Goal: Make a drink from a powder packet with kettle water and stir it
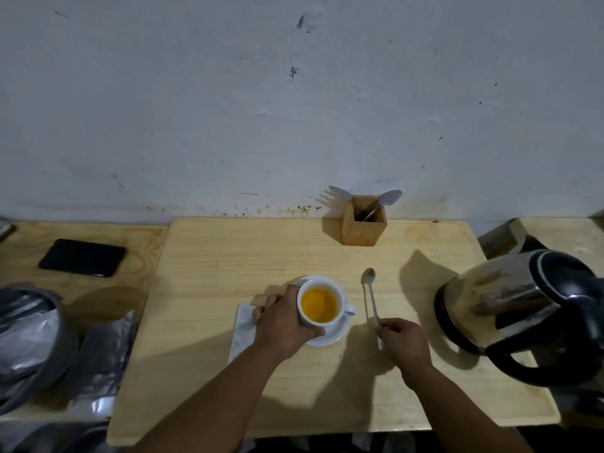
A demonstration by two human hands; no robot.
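Our left hand [283,322] is wrapped around the white cup [322,300], thumb on the near side and fingers around the far left wall. That cup stands on a white saucer [333,335] near the middle of the pale wooden board [209,256] and holds an orange drink [318,305]; its handle points right. Our right hand [403,341] pinches the near end of the spoon [372,299] between thumb and fingertips. We see the spoon's long axis running almost straight away from us, bowl at the far end toward the wall, lying just right of the saucer and apart from it.

Under our left wrist a white packet [243,328] lies touching the saucer's left side. A steel kettle [523,308] crowds the board's right edge, close to our right hand. At the far edge a wooden holder [362,223] with a fork and spoon stands against the wall. We have bare board between cup and holder, and along the near edge. A black phone [82,257] lies well off to the left, with silver foil bags [98,361] nearer us.
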